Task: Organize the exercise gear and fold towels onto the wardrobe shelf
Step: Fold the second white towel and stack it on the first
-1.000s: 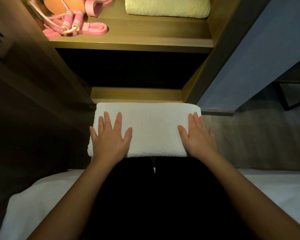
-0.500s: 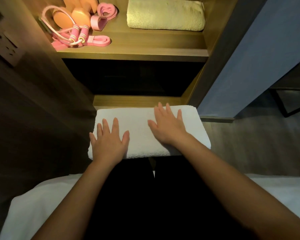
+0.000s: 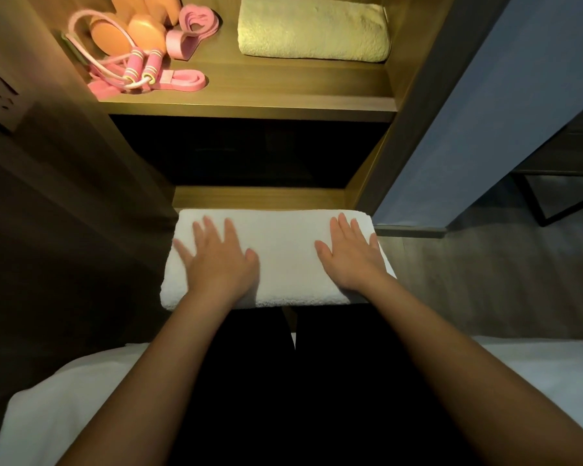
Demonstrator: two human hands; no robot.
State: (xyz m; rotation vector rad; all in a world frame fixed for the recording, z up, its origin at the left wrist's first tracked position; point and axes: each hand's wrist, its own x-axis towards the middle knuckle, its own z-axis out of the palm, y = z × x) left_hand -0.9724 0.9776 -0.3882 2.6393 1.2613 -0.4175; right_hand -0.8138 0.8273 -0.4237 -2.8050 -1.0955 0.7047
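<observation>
A single wide-angle view comes from a camera worn on the person's head, looking forward and steeply down over both forearms, which enter from the bottom edge and reach away from the lens. The left hand (image 3: 216, 264) and right hand (image 3: 352, 257) sit near the middle of the frame, close to the camera, flat on a folded white towel (image 3: 283, 257). Farther off, at the top edge, the view takes in a lit wardrobe shelf (image 3: 249, 102) seen from above, with the lens curving the straight edges at the sides.
</observation>
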